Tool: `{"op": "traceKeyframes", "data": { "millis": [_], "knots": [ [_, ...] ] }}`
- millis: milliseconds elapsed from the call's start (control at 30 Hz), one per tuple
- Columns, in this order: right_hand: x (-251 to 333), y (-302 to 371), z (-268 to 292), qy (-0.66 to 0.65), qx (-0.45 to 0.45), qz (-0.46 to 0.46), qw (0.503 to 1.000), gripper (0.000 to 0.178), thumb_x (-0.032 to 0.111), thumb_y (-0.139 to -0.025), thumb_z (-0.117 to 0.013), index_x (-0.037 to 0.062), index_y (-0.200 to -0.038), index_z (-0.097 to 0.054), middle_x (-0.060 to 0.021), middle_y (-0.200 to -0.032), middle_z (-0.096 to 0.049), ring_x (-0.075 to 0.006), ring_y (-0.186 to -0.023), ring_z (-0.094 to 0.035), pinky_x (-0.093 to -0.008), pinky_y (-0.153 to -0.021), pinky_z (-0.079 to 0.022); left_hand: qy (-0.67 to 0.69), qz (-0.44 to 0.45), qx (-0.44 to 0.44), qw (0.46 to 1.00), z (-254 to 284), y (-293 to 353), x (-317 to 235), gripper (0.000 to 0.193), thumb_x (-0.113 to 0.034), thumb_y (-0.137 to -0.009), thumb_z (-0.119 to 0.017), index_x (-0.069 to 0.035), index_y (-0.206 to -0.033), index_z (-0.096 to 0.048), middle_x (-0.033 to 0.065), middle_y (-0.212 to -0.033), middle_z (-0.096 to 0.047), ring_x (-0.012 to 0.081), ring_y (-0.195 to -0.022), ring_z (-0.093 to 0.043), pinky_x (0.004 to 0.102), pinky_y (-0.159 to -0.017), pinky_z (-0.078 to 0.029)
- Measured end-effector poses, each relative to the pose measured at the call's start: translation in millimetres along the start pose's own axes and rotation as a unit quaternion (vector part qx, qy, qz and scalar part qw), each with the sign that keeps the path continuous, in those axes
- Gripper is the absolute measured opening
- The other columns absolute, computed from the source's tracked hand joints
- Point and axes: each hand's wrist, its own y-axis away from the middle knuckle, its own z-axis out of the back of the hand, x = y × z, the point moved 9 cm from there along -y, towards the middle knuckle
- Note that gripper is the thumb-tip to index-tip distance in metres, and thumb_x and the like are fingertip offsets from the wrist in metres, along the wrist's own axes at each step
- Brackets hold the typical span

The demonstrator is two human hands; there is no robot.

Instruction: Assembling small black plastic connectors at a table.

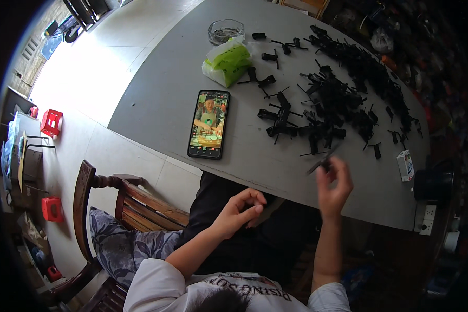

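Observation:
My right hand (335, 188) is raised over the table's near edge, with thumb and fingers pinched on a small black plastic part (322, 165) that is smeared by motion. Just beyond it lies a heap of black plastic parts (327, 96) with thin stems, their exact kind unclear. My left hand (242, 209) hovers over my lap, just off the table edge. Its fingers are curled toward the thumb, and whatever may be in them is hidden. A few loose black parts (278, 127) lie at the near left side of the heap.
On the grey table (156, 99) a phone (209, 125) plays a video. Behind it are a green and white plastic packet (228, 62) and a glass ashtray (226, 32). A small white box (405, 166) and a dark round container (432, 185) stand right. A wooden chair (151, 200) is left.

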Motion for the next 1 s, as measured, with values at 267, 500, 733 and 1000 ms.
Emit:
{"op": "traceKeyframes", "data": {
  "millis": [267, 500, 733, 1000],
  "knots": [
    [79.8, 61.8, -34.7, 0.11, 0.108, 0.238, 0.959, 0.032, 0.003, -0.066, -0.069, 0.0039, -0.097, -0.062, -0.0085, -0.087, -0.055, -0.0241, -0.068, -0.056, -0.0333, -0.056, -0.045, -0.207, -0.058, -0.062, 0.975, 3.9, 0.0, -6.0, 0.019, -0.016, -0.087, -0.06, 0.0, -0.097, -0.056, 0.0024, -0.08, -0.055, 0.0039, -0.06, -0.047, 0.0177, -0.053, -0.038],
    [69.3, 69.5, -40.7, 0.044, 0.131, 0.194, 0.971, 0.029, 0.004, -0.068, -0.068, 0.0033, -0.096, -0.061, -0.0087, -0.087, -0.056, -0.0241, -0.071, -0.058, -0.0322, -0.057, -0.047, -0.21, -0.069, -0.027, 0.975, 0.8, 4.9, -3.8, 0.02, -0.018, -0.089, -0.057, 0.001, -0.097, -0.059, 0.001, -0.081, -0.055, 0.0042, -0.061, -0.048, 0.0182, -0.052, -0.038],
    [42.2, 84.1, -33.2, -0.07, 0.105, 0.021, 0.992, 0.042, 0.005, -0.082, -0.058, 0.0001, -0.122, -0.047, -0.0111, -0.09, -0.061, -0.0171, -0.076, -0.058, -0.0284, -0.067, -0.046, -0.249, -0.112, 0.022, 0.962, -17.2, 5.5, -10.0, 0.026, -0.016, -0.089, -0.054, -0.002, -0.111, -0.053, 0.0013, -0.08, -0.052, 0.0074, -0.064, -0.048, 0.0204, -0.055, -0.04],
    [18.4, 100.1, -50.6, -0.252, 0.1, -0.187, 0.944, 0.022, 0.008, -0.087, -0.052, -0.0001, -0.108, -0.051, -0.0043, -0.07, -0.058, -0.0083, -0.061, -0.054, -0.0229, -0.057, -0.044, -0.557, -0.259, -0.027, 0.789, -48.0, 18.2, -30.5, 0.048, -0.019, -0.073, -0.07, -0.007, -0.115, -0.05, 0.0064, -0.083, -0.055, 0.0238, -0.068, -0.061, 0.0318, -0.055, -0.049]
  ]
}}
